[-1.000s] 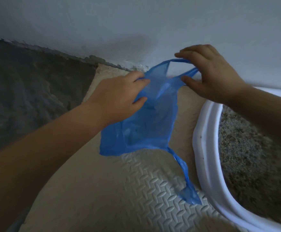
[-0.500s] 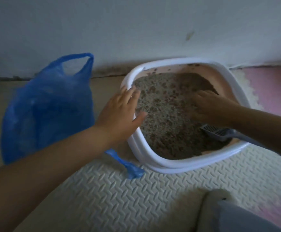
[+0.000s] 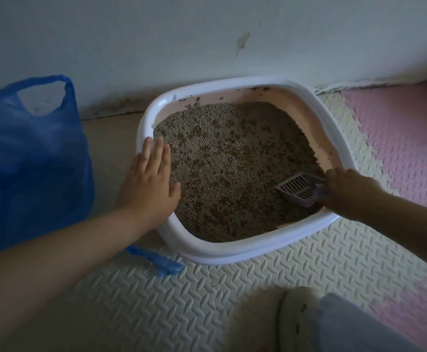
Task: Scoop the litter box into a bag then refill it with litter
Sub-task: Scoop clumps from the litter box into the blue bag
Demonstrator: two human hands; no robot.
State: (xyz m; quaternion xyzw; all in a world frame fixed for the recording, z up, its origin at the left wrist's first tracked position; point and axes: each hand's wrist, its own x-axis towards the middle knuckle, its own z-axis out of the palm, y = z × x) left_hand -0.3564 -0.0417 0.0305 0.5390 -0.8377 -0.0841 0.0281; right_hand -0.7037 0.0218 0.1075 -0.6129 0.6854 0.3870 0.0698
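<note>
A white-rimmed litter box with a pink inner wall sits on the floor mat against the wall, filled with grey litter speckled with darker clumps. My left hand lies flat with straight fingers on the box's left rim. My right hand grips the handle of a grey slotted scoop, whose head rests on the litter near the box's right side. A blue plastic bag stands open at the left, one handle up and the other trailing on the mat.
The wall runs right behind the box. Cream foam mat covers the floor, with a pink mat section at the right. My slippered foot and trouser leg are at the bottom right.
Both hands let go of the blue bag, which now stands at the left. My left hand settled on the box rim and my right hand took hold of the scoop.
</note>
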